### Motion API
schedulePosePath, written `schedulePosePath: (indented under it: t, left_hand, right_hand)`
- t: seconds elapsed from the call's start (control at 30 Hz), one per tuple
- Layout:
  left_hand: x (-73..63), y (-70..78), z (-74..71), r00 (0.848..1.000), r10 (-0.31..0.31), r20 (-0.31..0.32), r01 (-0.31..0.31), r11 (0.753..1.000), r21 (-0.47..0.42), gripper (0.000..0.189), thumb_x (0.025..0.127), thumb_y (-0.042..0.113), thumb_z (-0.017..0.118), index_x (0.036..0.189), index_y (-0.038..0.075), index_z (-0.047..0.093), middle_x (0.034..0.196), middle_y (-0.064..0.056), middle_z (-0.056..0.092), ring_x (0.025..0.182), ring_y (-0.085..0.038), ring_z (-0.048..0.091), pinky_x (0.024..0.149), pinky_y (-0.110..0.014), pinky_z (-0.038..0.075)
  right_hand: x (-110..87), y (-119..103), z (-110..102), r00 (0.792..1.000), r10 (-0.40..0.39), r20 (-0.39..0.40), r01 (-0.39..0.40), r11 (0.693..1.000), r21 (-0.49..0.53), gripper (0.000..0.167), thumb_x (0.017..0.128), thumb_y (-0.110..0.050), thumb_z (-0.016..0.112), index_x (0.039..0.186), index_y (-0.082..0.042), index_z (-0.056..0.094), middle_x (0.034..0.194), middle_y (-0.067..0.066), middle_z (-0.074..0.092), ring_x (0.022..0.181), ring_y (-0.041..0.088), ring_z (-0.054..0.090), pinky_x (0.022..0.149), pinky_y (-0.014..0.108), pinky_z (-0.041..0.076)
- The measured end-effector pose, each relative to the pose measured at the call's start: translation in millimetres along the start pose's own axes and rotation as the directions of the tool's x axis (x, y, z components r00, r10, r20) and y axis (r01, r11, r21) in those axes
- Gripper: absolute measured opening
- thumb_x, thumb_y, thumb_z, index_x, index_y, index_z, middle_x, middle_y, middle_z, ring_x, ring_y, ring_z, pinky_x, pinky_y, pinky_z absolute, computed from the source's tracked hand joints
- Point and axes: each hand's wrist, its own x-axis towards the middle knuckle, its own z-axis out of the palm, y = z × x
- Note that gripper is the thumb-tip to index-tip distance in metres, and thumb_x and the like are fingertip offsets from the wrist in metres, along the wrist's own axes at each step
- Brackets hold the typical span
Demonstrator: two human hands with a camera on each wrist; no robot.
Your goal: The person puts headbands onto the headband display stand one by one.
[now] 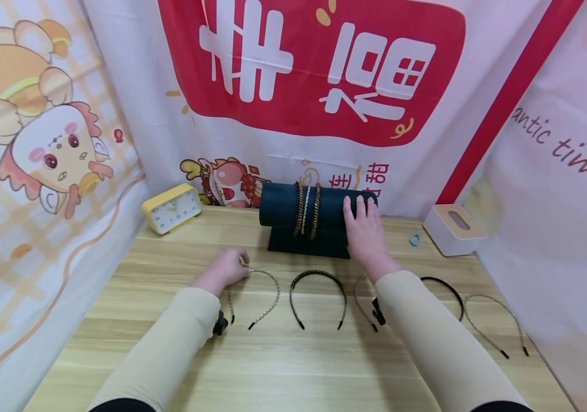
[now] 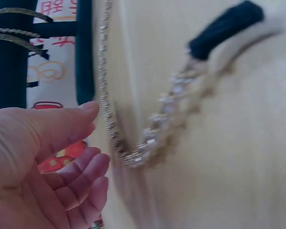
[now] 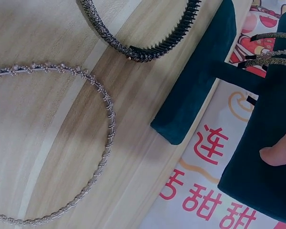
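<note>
My left hand point(image 1: 228, 268) is at the top of the curve of a beaded headband point(image 1: 278, 290) on the table. In the left wrist view, thumb and fingers are apart, with the headband's sparkling band point(image 2: 133, 157) beside the fingertips. My right hand point(image 1: 366, 232) holds the right end of a dark green display stand's roll point(image 1: 280, 205), fingers laid over its top. The thumb point(image 3: 276, 153) presses the roll's side in the right wrist view. Several headbands point(image 1: 316, 212) with gold and silver bands circle the roll's middle.
A black studded headband point(image 1: 316, 272) lies in front of the stand. Farther right lie another beaded one point(image 1: 357, 303), partly behind my right sleeve, a black one point(image 1: 450, 286) and a pale one point(image 1: 504, 302). A yellow clock point(image 1: 172, 209), blue ring point(image 1: 414, 239) and tissue box point(image 1: 453, 232) stand around.
</note>
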Motion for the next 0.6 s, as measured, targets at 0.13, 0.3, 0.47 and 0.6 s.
schedulePosePath:
  t: [0.13,0.3,0.47,0.6]
  left_hand:
    - [0.8,-2.8,6.0,0.999,0.029,-0.026,-0.029,0.999,0.016,0.016,0.08,0.008,0.079,0.083,0.007,0.063,0.081,-0.004,0.06,0.075,-0.022,0.055,0.072,-0.038,0.047]
    - [0.7,-5.1,8.8,0.999,0.04,-0.03,-0.039,0.999,0.022,0.019,0.082,0.006,0.078,0.075,0.009,0.06,0.075,-0.003,0.058,0.071,-0.021,0.054,0.069,-0.038,0.046]
    - [0.3,-11.5,8.8,0.998,0.051,-0.029,-0.051,0.999,0.011,0.02,0.087,0.007,0.073,0.075,0.009,0.058,0.074,-0.003,0.056,0.07,-0.02,0.052,0.065,-0.035,0.045]
    - [-2.6,-12.7,1.4,0.997,0.076,-0.02,-0.078,0.995,-0.062,0.016,0.089,0.004,0.07,0.079,0.006,0.058,0.075,-0.005,0.057,0.068,-0.019,0.054,0.063,-0.033,0.047]
  right_hand:
    - [1.1,0.2,1.0,1.0,0.002,0.0,-0.002,1.0,0.009,0.104,0.079,-0.023,0.082,0.156,-0.003,0.015,0.152,0.033,0.022,0.138,0.055,0.019,0.116,0.057,0.014]
    - [1.2,2.8,3.5,1.0,0.001,0.001,-0.001,0.999,0.039,0.11,0.076,-0.022,0.085,0.156,-0.003,0.012,0.153,0.033,0.019,0.139,0.054,0.016,0.117,0.056,0.009]
    - [0.9,3.6,4.0,1.0,0.0,0.009,0.0,0.999,0.047,0.11,0.077,-0.023,0.085,0.157,-0.003,0.011,0.154,0.032,0.018,0.14,0.054,0.014,0.118,0.055,0.008]
    - [2.1,3.0,2.9,1.0,-0.001,0.009,0.001,0.999,0.049,0.107,0.079,-0.022,0.082,0.157,-0.004,0.011,0.154,0.032,0.017,0.14,0.053,0.014,0.118,0.055,0.008]
